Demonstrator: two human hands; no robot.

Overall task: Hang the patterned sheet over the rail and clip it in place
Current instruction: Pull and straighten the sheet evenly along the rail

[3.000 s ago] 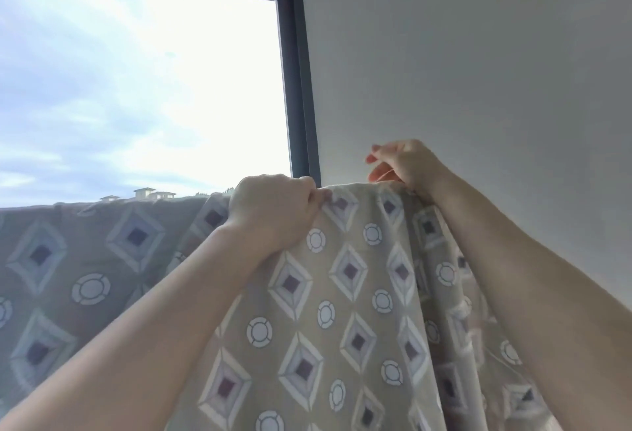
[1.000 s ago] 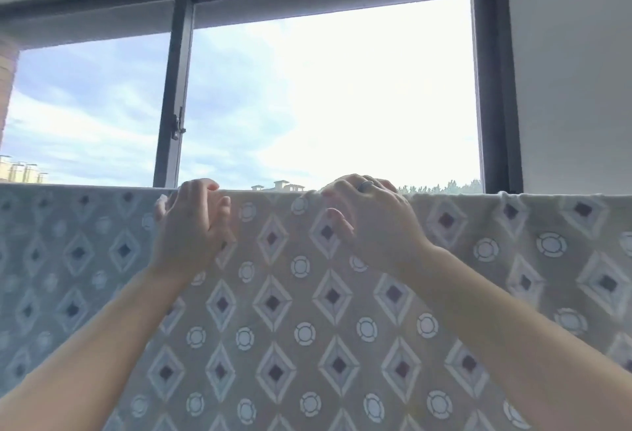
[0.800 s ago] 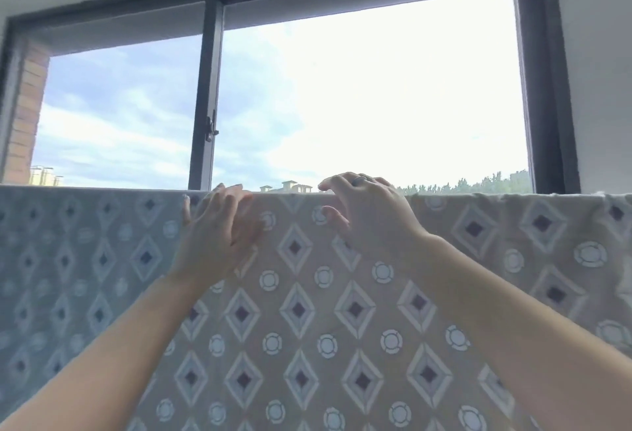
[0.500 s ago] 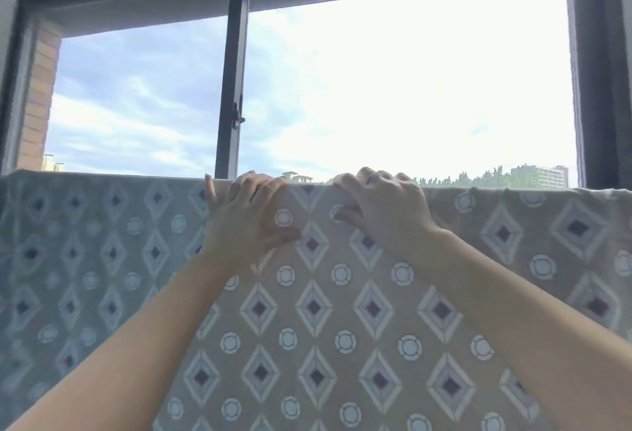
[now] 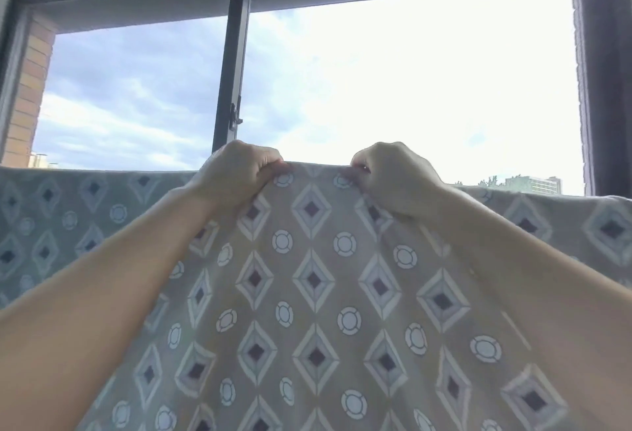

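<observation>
Room w/ a big window, dark frame, a small latch on the middle bar; outside there is cloudy sky, a brick wall at left & a far building at right. The sheet, beige w/ a pattern of diamonds & rings, hangs across the whole width below the glass; the rail under it is hidden by the cloth. Both hands are up at its top edge, approx. in the middle, near each other w/ a short piece of edge betw. them. The left hand has fingers curled tight, pinching the edge against the thumb. The right hand is the same, fingers curled & clamped on the edge, knuckles up. Betw. the hands the edge is raised a little above the rest, & from the fingers the cloth falls down behind the forearms
</observation>
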